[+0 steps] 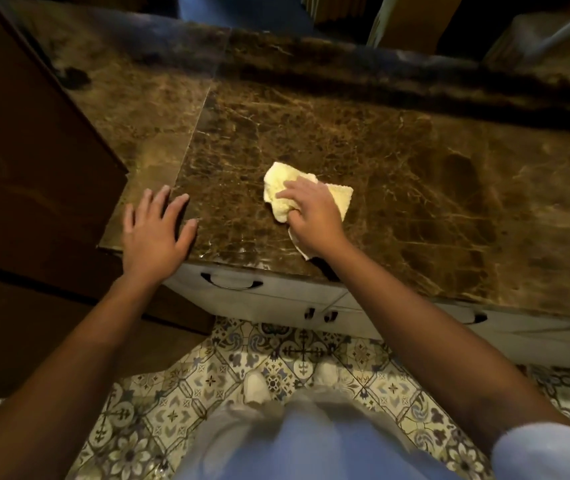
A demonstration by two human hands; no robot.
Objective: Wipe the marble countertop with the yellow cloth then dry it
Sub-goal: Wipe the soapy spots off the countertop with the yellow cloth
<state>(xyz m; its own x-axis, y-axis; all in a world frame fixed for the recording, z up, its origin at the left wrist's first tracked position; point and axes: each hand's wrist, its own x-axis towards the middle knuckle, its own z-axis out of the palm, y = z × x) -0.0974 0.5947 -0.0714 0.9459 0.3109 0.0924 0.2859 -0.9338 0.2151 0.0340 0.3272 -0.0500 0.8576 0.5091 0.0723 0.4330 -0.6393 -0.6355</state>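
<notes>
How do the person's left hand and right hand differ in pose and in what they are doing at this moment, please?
The left hand lies flat with fingers spread straight, while the right hand curls its fingers round the yellow cloth. The left hand holds nothing; the right hand grips the cloth. The left hand sits at the near left edge of the marble countertop; the right hand is further in. Both rest palm down on the marble.

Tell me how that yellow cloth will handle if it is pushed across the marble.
The crumpled yellow terry cloth looks soft and floppy, so it would probably bunch. The glossy brown marble countertop should let it slide under the right hand.
</notes>
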